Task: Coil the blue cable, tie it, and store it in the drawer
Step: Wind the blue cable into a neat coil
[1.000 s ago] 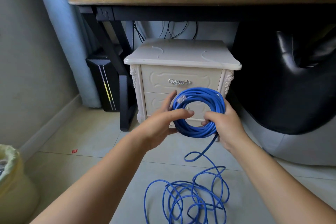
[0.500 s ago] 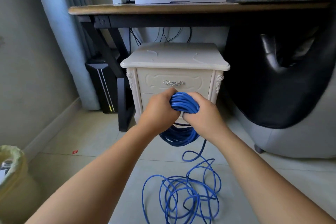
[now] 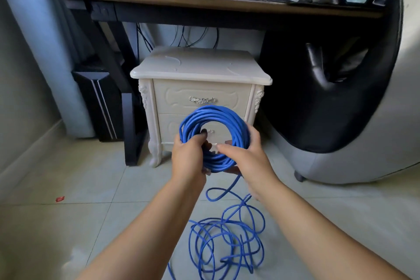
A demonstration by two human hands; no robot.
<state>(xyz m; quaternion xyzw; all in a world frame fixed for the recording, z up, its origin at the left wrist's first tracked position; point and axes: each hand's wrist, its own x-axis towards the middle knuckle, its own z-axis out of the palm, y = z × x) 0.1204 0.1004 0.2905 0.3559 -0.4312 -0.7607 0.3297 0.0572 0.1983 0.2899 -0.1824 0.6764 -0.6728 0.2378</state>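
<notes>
Blue plastic cable coil [image 3: 213,118] before the cream wooden cabinet [image 3: 200,68]: my left hand [image 3: 188,157] and right hand [image 3: 245,157] curl round it, stopping loops springing apart.

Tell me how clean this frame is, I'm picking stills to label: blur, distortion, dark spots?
Head view: wide-angle lens bows the desk edge; deep shadow beneath it; blue cable coil sharp, fingertips of the left hand inside it soft; no glare on the nightstand.

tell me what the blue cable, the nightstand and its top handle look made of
Blue cable: smooth plastic or rubber jacket, bends in soft loops. Nightstand: likely painted wood or moulded board, cream semi-gloss with carved relief. Handle: seems silvery metal, ornate and shiny.
</notes>
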